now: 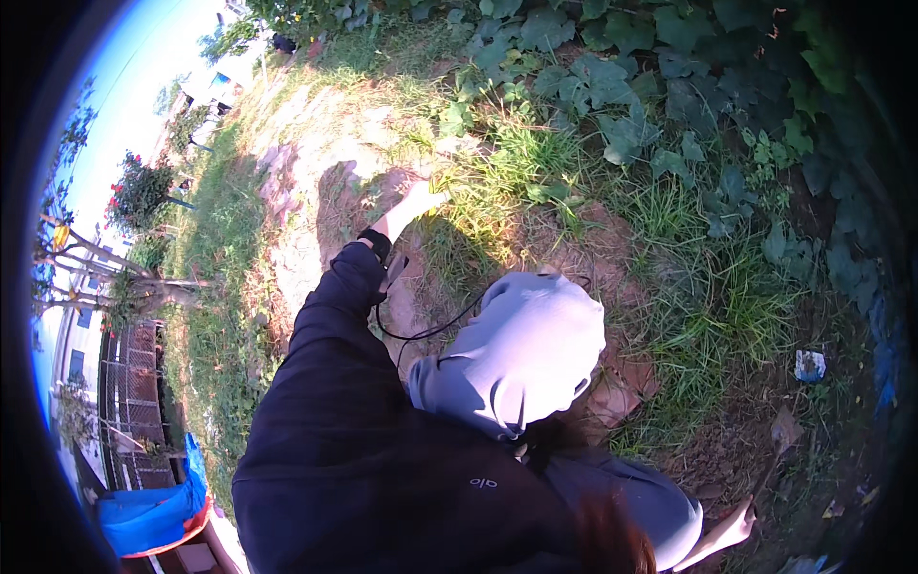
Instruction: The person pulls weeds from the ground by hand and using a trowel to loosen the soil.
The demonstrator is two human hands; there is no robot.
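Observation:
My left arm, in a black sleeve, reaches forward past my knee. At its end my left hand (421, 199), washed out by the sun, has its fingers closed at the edge of a tuft of grass (469, 196). A black band (376, 244) circles that wrist. Low on the right, my right hand (734, 526) is closed around the end of a thin, dark-handled tool (768, 469). Its far end looks flat and brownish, lying over the soil; the exact kind of tool cannot be made out. My grey-clad knee (535, 335) rises between the two hands.
Broad-leaved vines (660, 86) cover the ground at the back right. A black cable (430, 335) loops beside my knee. Crumpled white-and-blue litter (810, 365) lies on the right. A bare dirt strip (306, 143) runs ahead; a blue covering (158, 512) is at lower left.

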